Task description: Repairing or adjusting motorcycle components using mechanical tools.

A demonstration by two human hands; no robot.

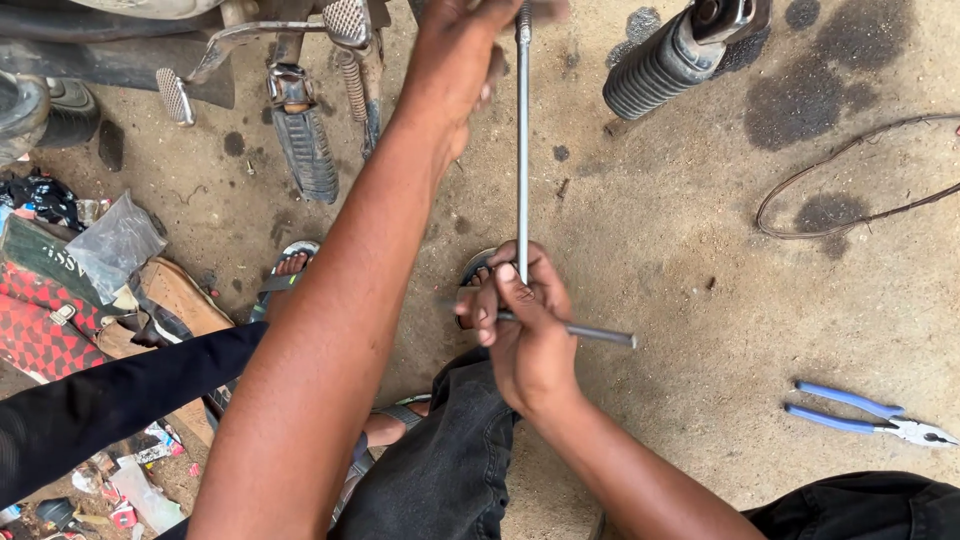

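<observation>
At nine o'clock a heap of packages lies on the dirt floor (700, 330): a flat red pack with a black criss-cross pattern (40, 330), a dark green one (40, 255) just above it, and a crumpled clear plastic bag (115, 245) resting against both; you cannot tell what is inside the bag. At seven o'clock small red and white wrappers (135, 480) are scattered beside your dark sleeve (110, 405).

Your left hand (455, 65), at twelve o'clock, is clenched around the top of a long thin metal rod (522, 150). The rod's long axis runs from twelve o'clock straight down toward six, ending at the centre, where your right hand (520, 320) closes its fingers around the lower end. That same hand also grips a shorter grey bar (590, 332), which lies crosswise and points toward three o'clock, its free end sticking out past your knuckles. Rod and bar meet inside that fist at roughly a right angle.

At eleven o'clock a motorcycle's foot pedal (305, 145) and kick lever (250, 40) hang over the floor, and at one o'clock a ribbed black rubber footrest (655, 70) tilts toward seven. A thin wire (850, 190) loops at three o'clock. Blue-handled pliers (870, 415) lie at four o'clock, well apart from both hands, jaws toward three. Sandalled feet (295, 265) rest near the centre.
</observation>
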